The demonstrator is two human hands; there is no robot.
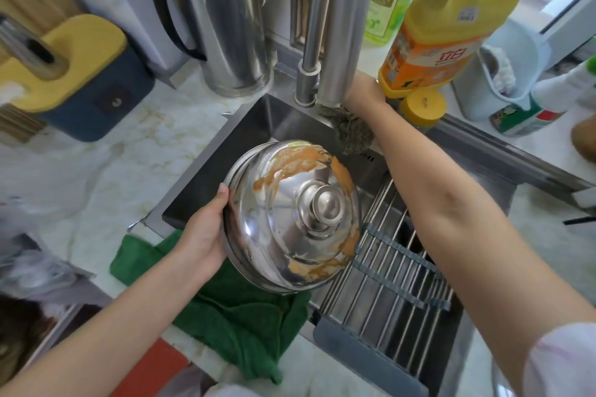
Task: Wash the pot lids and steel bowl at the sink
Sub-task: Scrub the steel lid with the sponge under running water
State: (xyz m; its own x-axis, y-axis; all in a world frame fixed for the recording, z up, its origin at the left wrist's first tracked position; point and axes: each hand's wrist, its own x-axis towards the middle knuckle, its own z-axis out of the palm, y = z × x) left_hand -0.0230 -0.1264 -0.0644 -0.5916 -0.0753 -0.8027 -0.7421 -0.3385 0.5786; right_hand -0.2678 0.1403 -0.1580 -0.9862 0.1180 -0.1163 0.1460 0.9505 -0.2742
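The left hand (206, 232) grips the left rim of a domed steel pot lid (290, 216) smeared with orange-brown sauce. The lid is held tilted, knob up, over the sink (203, 180) at the centre of the frame. A green cloth (245, 309) lies just below it on the table (96, 171). The right hand (359, 89) reaches to the upper centre and is mostly hidden behind the faucet (335, 26), so whether it holds anything cannot be told. An orange detergent bottle (432, 42) stands beside it.

Rack (396, 271) covers sink (222, 155) right; faucet (338, 26) crowds back; left open.
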